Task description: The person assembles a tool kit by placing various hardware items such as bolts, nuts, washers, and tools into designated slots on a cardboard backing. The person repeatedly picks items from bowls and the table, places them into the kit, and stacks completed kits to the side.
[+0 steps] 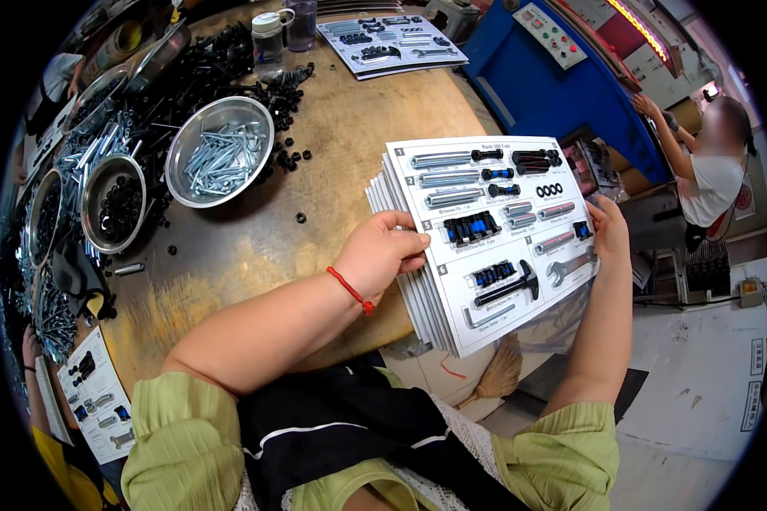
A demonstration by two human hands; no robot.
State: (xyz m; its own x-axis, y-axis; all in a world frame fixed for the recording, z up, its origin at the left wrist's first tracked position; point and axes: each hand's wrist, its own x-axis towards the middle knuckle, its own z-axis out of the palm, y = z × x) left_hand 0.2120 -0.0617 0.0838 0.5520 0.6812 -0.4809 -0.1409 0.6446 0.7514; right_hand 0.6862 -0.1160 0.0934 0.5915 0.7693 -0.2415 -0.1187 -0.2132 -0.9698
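A white printed card (486, 289) with pictures or pieces of bolts, sleeves, black rings and a wrench on it is held tilted in front of me. My left hand (379, 253) closes on its left edge, thumb on the front. My right hand (609, 228) grips the right edge, its fingers partly hidden. Behind the card, more cards form a stack (407, 294) at the table's right edge. Whether the hardware is real or printed I cannot tell. Some clear plastic film (550, 319) shows below the card.
On the wooden table (332, 145) stand metal bowls of silver bolts (222, 157) and black nuts (121, 204), amid loose black hardware. Another card stack (392, 47) and a bottle (267, 47) lie farther back. A blue machine (520, 77), a co-worker (716, 162) and a broom (494, 375) are at right.
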